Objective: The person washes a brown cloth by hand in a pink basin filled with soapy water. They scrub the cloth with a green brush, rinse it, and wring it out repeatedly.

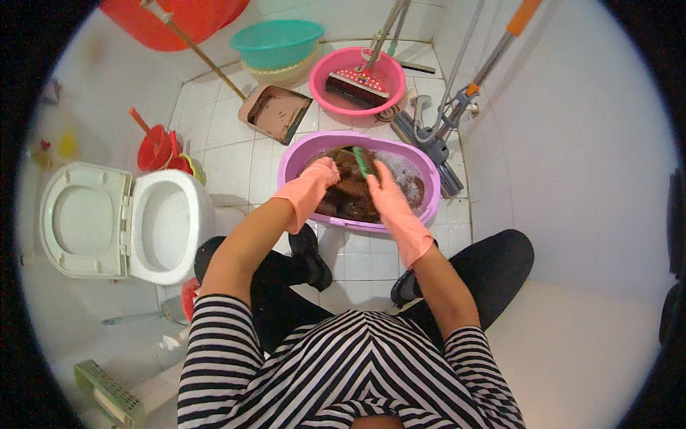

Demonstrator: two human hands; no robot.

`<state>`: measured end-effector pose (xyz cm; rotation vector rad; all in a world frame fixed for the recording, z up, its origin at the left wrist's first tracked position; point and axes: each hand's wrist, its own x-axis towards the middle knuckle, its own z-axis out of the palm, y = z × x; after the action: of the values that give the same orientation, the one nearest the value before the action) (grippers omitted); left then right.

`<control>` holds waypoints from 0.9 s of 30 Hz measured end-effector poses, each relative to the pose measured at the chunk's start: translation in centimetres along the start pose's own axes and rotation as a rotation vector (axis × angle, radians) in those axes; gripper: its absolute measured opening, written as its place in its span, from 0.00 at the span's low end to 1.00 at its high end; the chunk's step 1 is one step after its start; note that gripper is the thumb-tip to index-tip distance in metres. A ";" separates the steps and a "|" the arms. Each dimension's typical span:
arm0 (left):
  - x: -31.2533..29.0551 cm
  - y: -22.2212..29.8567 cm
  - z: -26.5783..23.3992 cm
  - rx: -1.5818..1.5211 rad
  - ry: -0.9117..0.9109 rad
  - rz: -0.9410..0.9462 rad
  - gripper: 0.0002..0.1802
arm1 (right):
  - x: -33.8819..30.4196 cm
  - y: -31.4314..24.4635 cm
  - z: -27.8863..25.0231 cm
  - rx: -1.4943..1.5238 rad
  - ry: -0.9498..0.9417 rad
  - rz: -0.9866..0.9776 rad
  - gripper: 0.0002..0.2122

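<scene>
A purple oval tub on the floor holds sudsy water and a soaked dark brown item, which looks like cloth; its exact kind does not show. In a pink rubber glove, my left hand is closed on the brown item at the tub's left side. My right hand, gloved the same way, grips a green scrubbing brush over the brown item. The brush's underside is hidden. White foam floats at the right end of the tub.
Beyond the tub stand a pink basin with a broom head in it, a dustpan and stacked basins. A flat mop leans by the right wall. To the left are a toilet and a red bucket.
</scene>
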<state>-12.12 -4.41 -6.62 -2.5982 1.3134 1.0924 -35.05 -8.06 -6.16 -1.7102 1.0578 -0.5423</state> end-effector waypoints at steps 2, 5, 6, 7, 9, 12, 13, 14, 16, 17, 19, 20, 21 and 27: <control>1.1 -9.3 -1.0 -0.361 0.125 -0.007 0.11 | -2.9 -8.7 2.7 -0.042 -0.141 -0.105 0.26; 0.4 -7.6 -4.1 -1.026 0.116 0.117 0.10 | -3.6 -7.6 2.9 -0.198 -0.229 -0.099 0.25; -0.9 -3.7 -5.2 -1.002 0.094 0.112 0.15 | -2.9 -5.3 1.6 -0.297 -0.206 0.008 0.24; -1.4 -6.8 -6.4 -1.003 0.100 0.100 0.15 | -2.4 -5.6 1.9 -0.365 -0.303 0.097 0.24; -2.1 -11.7 -8.2 -0.969 0.109 0.141 0.15 | -0.5 -0.7 1.9 -0.445 -0.299 0.179 0.18; -2.5 -11.5 -8.8 -0.844 0.085 0.170 0.17 | 2.3 5.9 -0.4 -0.560 -0.298 0.041 0.21; -3.4 -10.6 -7.8 -0.797 0.068 0.053 0.19 | 1.3 5.2 -1.0 -0.495 -0.281 0.130 0.22; -4.2 -9.9 -7.5 -0.744 0.066 -0.060 0.21 | 0.6 2.0 -1.3 -0.347 -0.209 0.324 0.23; -3.8 -7.8 -8.0 -0.946 0.089 -0.105 0.32 | 0.6 1.5 -1.6 -0.251 -0.153 0.318 0.26; -3.3 -8.2 -7.3 -1.126 0.169 -0.121 0.33 | -0.4 0.7 -0.7 -0.170 -0.142 0.258 0.26; -2.1 -13.7 -7.0 -1.291 0.273 -0.326 0.30 | -2.6 -4.5 3.0 -0.030 -0.194 0.130 0.26; -2.3 -17.1 -7.2 -1.376 0.355 -0.430 0.30 | -3.9 -8.4 5.0 0.025 -0.239 0.072 0.25; -2.0 -14.8 -6.5 -0.965 0.262 -0.367 0.29 | -3.7 -8.6 5.5 0.006 -0.178 -0.014 0.25; -5.8 -9.3 -7.7 -0.764 0.330 -0.096 0.15 | 0.0 -7.0 7.6 -0.364 -0.320 0.047 0.23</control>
<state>-3.31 3.09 0.14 -3.4682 0.8993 1.4076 -26.47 -3.40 -2.71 -1.9999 1.0005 -0.0376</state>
